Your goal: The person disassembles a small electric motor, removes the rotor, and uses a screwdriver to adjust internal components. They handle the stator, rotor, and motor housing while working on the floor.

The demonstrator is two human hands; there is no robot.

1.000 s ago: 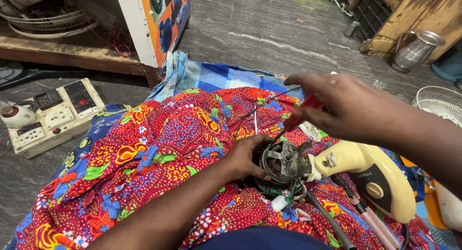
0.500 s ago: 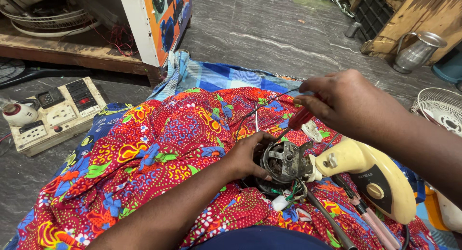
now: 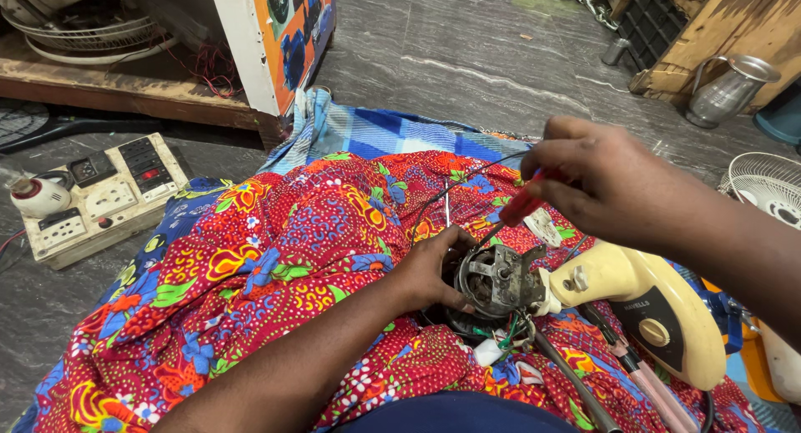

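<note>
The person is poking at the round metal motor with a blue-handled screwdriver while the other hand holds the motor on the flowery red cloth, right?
Not quite: the screwdriver's handle is red, not blue, as the head view shows. The right hand holds it over the round metal motor, and the left hand steadies the motor on the flowery red cloth.

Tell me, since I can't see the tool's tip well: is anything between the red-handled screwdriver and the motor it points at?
Nothing visible blocks it. The right hand holds the red-handled screwdriver angled down toward the motor. The left hand grips the motor's left side, and a thin black wire arcs off to the left.
</note>
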